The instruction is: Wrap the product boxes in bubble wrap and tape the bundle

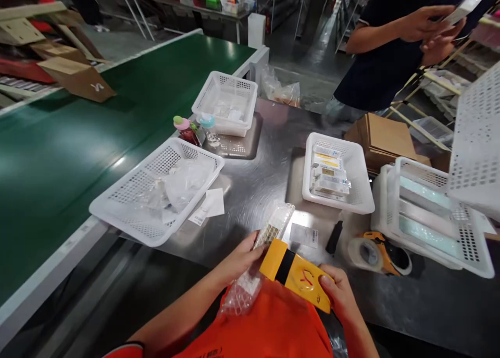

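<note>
My left hand (245, 255) is closed around a long, narrow bubble-wrapped package (272, 226), which slants up over the table's front edge. Through the clear wrap, rows of gold-brown spots show. A flat yellow packet (307, 280) with a black band and red marks lies across the front of it; its exact kind is unclear. The packet's left end meets my left fingers, while my right hand (339, 290) pinches its right end between thumb and fingers. Just beyond, a clear bag with a small label (303, 235) and a black cutter-like tool (334, 237) lie on the metal table (269, 160).
White baskets with plastic-bagged items (156, 238) and small boxes (369, 204) stand on the table. Tape rolls with an orange dispenser (385, 251) lie right, beside stacked baskets (488, 267). A green conveyor (144, 82) runs left. Across the table, a person (375, 61) holds a phone-like device.
</note>
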Available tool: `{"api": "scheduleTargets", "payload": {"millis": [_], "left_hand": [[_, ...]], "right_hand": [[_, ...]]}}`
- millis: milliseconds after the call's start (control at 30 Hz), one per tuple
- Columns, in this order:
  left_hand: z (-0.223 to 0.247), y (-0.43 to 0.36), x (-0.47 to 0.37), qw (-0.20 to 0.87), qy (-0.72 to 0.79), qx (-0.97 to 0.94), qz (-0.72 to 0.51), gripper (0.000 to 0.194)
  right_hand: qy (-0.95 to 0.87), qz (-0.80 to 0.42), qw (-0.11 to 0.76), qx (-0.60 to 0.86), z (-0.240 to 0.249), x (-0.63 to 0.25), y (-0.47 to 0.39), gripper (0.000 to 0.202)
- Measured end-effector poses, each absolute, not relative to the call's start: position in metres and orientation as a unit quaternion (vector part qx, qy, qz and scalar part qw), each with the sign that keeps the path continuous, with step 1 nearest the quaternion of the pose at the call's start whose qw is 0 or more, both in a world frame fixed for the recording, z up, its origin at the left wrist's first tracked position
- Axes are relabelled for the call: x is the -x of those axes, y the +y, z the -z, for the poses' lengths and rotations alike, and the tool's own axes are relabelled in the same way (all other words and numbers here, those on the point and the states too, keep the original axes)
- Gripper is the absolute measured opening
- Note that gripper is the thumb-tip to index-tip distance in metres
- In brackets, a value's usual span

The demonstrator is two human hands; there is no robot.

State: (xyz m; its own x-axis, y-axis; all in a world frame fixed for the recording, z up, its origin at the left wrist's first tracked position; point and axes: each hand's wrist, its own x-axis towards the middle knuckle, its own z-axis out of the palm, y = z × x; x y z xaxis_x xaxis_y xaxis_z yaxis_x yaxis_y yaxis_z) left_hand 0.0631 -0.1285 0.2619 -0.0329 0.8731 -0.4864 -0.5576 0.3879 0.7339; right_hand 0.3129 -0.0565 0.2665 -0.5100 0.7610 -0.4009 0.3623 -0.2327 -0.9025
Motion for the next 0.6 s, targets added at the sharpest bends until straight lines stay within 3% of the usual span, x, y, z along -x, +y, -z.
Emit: {"api": "scheduleTargets", "payload": {"millis": [433,600], "left_hand": [[-0.258,-0.129,-0.058,0.761,0.392,-0.097,-0.508,0.068],[-0.256,-0.123,-0.066,0.740,0.449,-0.064,-0.496,0.058]], "right_hand": [[-0.614,-0.648,0.197,0.405,-0.244,-0.316,-0.057,0.067],[-0.634,-0.642,0.175,0.394,-0.237,-0.314,-0.056,0.066]]}}
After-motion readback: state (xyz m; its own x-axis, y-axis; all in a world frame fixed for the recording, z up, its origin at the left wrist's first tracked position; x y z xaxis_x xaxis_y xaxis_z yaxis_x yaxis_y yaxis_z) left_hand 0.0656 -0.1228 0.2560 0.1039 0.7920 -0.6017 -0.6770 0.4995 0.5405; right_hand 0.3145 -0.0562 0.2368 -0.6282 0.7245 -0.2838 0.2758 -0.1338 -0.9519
